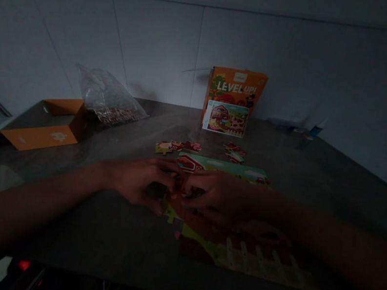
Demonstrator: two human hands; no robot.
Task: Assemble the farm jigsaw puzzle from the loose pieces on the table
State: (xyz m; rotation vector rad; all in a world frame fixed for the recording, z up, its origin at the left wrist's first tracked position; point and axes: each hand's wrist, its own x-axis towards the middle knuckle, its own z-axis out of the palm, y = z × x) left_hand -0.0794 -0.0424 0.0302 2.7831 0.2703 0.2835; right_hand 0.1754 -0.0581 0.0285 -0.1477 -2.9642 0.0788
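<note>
A partly assembled farm jigsaw puzzle [227, 166] lies flat on the table, with a red barn, green fields and a white fence showing. At its left edge, my left hand [145, 179] has curled fingers on a puzzle piece [177, 181]. From the other side my right hand [220, 196] reaches over the puzzle, its bent fingertips meeting the same spot and closed on the puzzle's edge pieces. My right hand and forearm hide the puzzle's middle. Dim light blurs the detail between the fingertips.
Loose puzzle pieces [178, 147] and more pieces [234, 153] lie beyond the puzzle. An orange box [238, 85] stands at the back with a picture card [225, 119] against it. Left are a plastic bag [108, 96] and an open orange box part [43, 134].
</note>
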